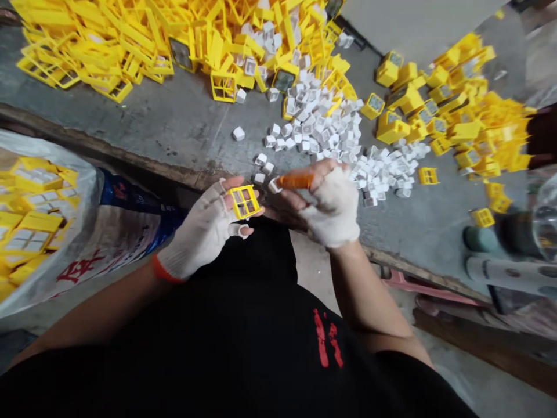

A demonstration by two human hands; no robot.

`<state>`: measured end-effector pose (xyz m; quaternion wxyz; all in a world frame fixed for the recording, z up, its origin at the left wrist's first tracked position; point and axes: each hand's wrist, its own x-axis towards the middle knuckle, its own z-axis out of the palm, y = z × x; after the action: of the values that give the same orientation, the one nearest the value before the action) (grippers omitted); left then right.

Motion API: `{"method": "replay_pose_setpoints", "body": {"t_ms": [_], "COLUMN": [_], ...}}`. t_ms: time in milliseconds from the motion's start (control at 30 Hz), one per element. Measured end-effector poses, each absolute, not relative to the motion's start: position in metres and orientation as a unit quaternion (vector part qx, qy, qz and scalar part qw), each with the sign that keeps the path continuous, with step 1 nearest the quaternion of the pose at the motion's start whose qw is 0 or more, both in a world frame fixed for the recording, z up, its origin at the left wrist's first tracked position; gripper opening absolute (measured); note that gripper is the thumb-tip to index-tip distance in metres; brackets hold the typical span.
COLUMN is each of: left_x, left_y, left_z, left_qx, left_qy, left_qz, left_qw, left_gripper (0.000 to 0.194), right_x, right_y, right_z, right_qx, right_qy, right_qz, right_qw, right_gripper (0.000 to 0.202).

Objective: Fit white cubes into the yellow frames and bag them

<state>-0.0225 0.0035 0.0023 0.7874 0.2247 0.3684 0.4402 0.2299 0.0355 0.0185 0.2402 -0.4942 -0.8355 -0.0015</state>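
My left hand [209, 223], in a white fingerless glove with an orange cuff, holds a small yellow frame [245, 202] with four openings. To its right, my right hand [331, 203], also gloved in white, is wrapped round an orange tool [296, 180]. A small white cube [275, 185] is at the left end of this tool; whether it is attached cannot be told. A few loose white cubes [260, 159] lie on the grey table [183, 128] just beyond my hands. A heap of white cubes [322, 125] spreads behind my right hand.
Yellow frames [126, 35] are piled at the far left of the table. Yellow box-like pieces [456, 110] lie to the right. An open sack [113, 232] with yellow and white pieces stands at the left. Cylindrical containers [522, 235] are at the right edge.
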Motion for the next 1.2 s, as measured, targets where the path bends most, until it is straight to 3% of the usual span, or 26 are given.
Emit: {"method": "replay_pose_setpoints", "body": {"t_ms": [100, 200, 333, 500, 633, 700, 767, 833, 933, 1200], "left_x": [-0.014, -0.011, -0.018, -0.032, -0.038, -0.039, -0.038, -0.035, -0.029, -0.012], "left_y": [0.0, -0.005, -0.009, -0.009, -0.011, -0.011, -0.01, -0.007, -0.004, -0.011], "left_z": [-0.002, -0.002, 0.001, -0.002, -0.006, -0.006, -0.003, 0.0, 0.003, 0.009], "left_qx": [0.225, 0.225, 0.195, 0.166, 0.154, 0.153, 0.157, 0.166, 0.179, 0.197], "left_qy": [0.355, 0.354, 0.382, 0.385, 0.405, 0.414, 0.42, 0.421, 0.414, 0.365], "left_qz": [0.456, 0.468, 0.466, 0.473, 0.481, 0.481, 0.477, 0.469, 0.449, 0.424], "left_qw": [0.784, 0.777, 0.774, 0.775, 0.762, 0.757, 0.756, 0.759, 0.771, 0.805], "left_gripper": [0.042, 0.039, 0.041, 0.042, 0.044, 0.042, 0.041, 0.044, 0.052, 0.049], "right_x": [0.211, 0.195, 0.204, 0.228, 0.216, 0.211, 0.212, 0.217, 0.22, 0.207], "right_y": [0.002, -0.017, -0.012, 0.052, 0.092, 0.092, 0.081, 0.063, 0.036, 0.004], "right_z": [0.021, 0.017, 0.012, 0.002, -0.007, -0.008, -0.007, -0.005, -0.002, -0.006], "right_qx": [-0.41, -0.397, -0.404, -0.559, -0.581, -0.576, -0.551, -0.504, -0.455, -0.43], "right_qy": [-0.853, -0.846, -0.863, -0.793, -0.788, -0.776, -0.742, -0.685, -0.603, -0.64], "right_qz": [0.013, 0.035, 0.091, 0.095, 0.138, 0.175, 0.254, 0.36, 0.469, 0.35], "right_qw": [0.324, 0.355, 0.289, 0.222, 0.148, 0.189, 0.287, 0.383, 0.457, 0.532], "right_gripper": [0.02, 0.023, 0.033, 0.03, 0.026, 0.017, 0.018, 0.032, 0.049, 0.026]}}
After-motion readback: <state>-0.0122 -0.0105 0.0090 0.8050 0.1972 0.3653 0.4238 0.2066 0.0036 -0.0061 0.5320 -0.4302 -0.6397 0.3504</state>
